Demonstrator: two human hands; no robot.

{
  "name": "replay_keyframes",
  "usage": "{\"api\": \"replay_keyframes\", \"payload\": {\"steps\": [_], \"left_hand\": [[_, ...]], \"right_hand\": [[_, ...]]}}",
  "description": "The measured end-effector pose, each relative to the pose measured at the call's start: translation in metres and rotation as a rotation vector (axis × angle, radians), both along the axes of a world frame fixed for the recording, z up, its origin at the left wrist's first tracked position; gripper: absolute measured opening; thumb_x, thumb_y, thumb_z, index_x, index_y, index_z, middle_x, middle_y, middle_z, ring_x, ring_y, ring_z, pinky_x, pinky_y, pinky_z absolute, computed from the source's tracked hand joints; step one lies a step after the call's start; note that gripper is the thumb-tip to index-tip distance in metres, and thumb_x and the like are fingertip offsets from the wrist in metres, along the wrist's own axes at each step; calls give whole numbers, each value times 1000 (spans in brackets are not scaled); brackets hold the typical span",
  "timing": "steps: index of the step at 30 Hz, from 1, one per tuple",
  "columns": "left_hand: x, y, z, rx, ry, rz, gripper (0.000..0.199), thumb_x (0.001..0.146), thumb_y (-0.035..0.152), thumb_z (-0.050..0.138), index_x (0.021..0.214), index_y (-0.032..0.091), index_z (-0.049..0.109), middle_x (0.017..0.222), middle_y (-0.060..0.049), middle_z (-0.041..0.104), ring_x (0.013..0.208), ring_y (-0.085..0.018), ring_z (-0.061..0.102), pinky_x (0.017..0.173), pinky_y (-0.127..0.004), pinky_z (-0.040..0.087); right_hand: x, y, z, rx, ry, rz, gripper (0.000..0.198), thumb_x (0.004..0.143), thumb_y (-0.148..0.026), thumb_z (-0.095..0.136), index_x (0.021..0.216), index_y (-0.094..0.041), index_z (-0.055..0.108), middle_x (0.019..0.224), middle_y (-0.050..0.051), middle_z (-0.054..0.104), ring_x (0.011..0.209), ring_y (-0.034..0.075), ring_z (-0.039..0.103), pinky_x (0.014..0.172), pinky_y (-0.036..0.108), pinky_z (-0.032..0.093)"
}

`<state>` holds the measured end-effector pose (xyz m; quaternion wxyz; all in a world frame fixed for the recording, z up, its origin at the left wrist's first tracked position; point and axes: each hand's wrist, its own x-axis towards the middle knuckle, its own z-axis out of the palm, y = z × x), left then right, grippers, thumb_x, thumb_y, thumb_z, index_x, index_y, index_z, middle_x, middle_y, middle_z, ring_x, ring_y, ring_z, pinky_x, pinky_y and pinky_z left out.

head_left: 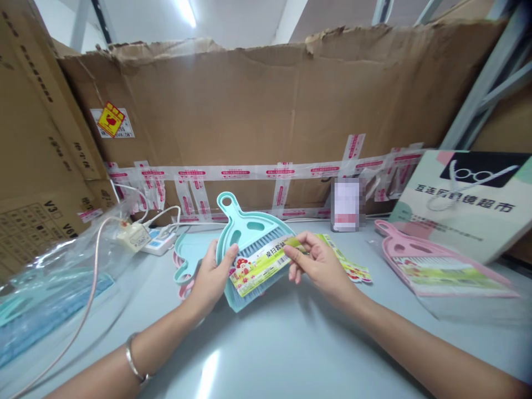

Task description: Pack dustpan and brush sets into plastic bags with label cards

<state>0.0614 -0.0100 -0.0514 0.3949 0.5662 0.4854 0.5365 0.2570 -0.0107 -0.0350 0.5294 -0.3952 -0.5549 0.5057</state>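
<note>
Left hand [211, 277] grips teal dustpan [245, 233]; right hand [318, 263] pinches its label [260, 263], hiding the bristles

On the white paper bag [465, 205] leaning at the right, large dark characters read "五连房眼镜超市" under a drawing of spectacles on a black panel. Left of the bag, across the table, the label card [260, 260] on the teal dustpan [245, 233] carries black characters beginning "桌扫套装", with a barcode beside them. Far left of the bag, the cardboard box [37, 183] is printed "V3" and "V6". The red print on the tape [249, 172] along the cardboard wall is too small to read.
</note>
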Motion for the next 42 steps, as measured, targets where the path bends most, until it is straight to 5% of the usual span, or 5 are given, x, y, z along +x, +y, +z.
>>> {"api": "replay_keyframes", "payload": {"steps": [7,15,25,32,42], "left_hand": [[3,-2,3,-56,-146,-78,39,77,48,55,104,21,48,91,-3,66,87,-21,63,78,-33,49],[1,-4,8,-23,158,33,50,65,43,68,104,20,48,97,-5,64,88,-22,62,75,-33,50],[2,-7,19,-13,-91,119,55,62,39,71,107,20,46,98,-5,64,88,-22,62,71,-30,52],[6,-15,22,48,-55,94,50,65,37,69,106,20,47,94,-2,63,86,-20,62,73,-30,51],[-2,-13,34,90,253,-75,46,74,41,60,110,19,40,99,-6,62,89,-20,62,75,-35,51]], "right_hand": [[-6,1,-14,95,38,-104,36,70,-44,64,74,-21,37,67,-6,55,39,8,56,34,20,44],[-8,0,-16,85,19,-125,38,71,-45,63,78,-23,33,72,-7,52,36,8,55,30,20,39],[1,-1,-17,90,67,-128,50,68,-55,60,51,-20,28,45,-9,23,37,3,19,34,19,14],[-11,-8,-18,-180,255,177,33,69,-44,65,92,-21,55,82,0,63,69,14,60,57,25,48],[-17,-15,-15,-286,387,144,27,75,-35,63,96,-19,59,85,4,70,73,19,66,67,35,55]]}}
